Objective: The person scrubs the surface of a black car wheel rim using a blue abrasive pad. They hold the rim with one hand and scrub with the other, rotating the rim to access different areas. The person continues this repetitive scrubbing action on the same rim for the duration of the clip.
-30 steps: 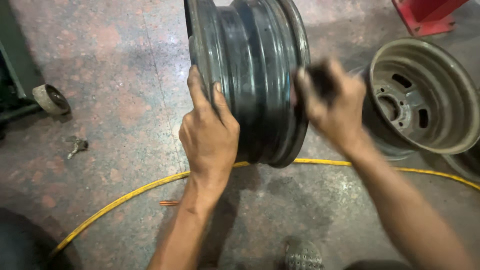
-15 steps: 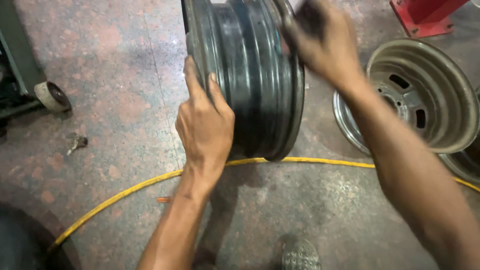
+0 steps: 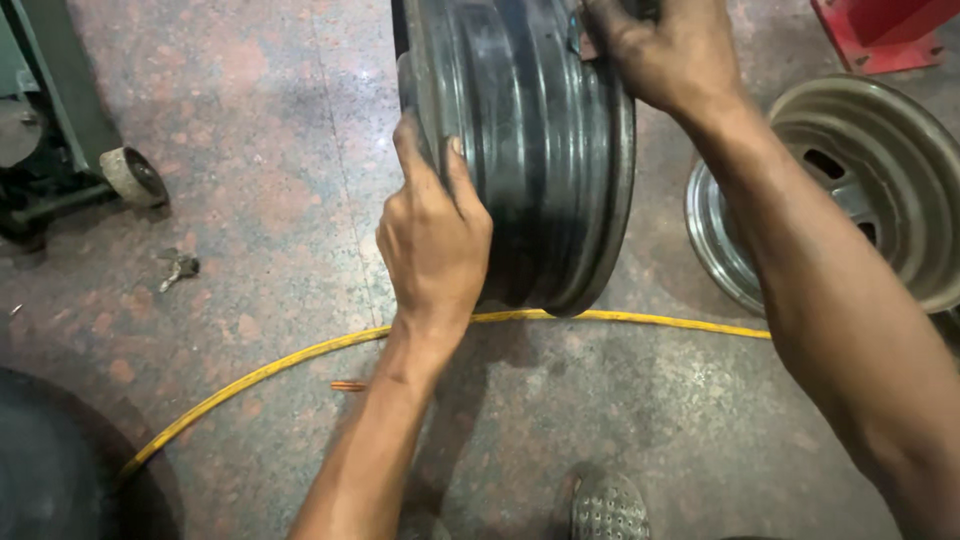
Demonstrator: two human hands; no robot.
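A dark steel wheel rim (image 3: pixel 530 150) stands upright on its edge on the stone floor, its barrel facing me. My left hand (image 3: pixel 435 235) grips its near left flange, fingers curled over the lip. My right hand (image 3: pixel 665 55) rests on the rim's upper right flange, closed around a small dark object that I cannot make out. Both hands are grimy.
A second, grey rim (image 3: pixel 850 190) lies flat on the floor at right. A yellow hose (image 3: pixel 300 355) runs across the floor below the rim. A green wheeled machine (image 3: pixel 60 150) stands at left, a red stand (image 3: pixel 880 30) at top right, a shoe (image 3: pixel 608 505) at the bottom.
My right hand has moved from the rim's right side up to its upper flange. The left hand has kept its hold on the left flange.
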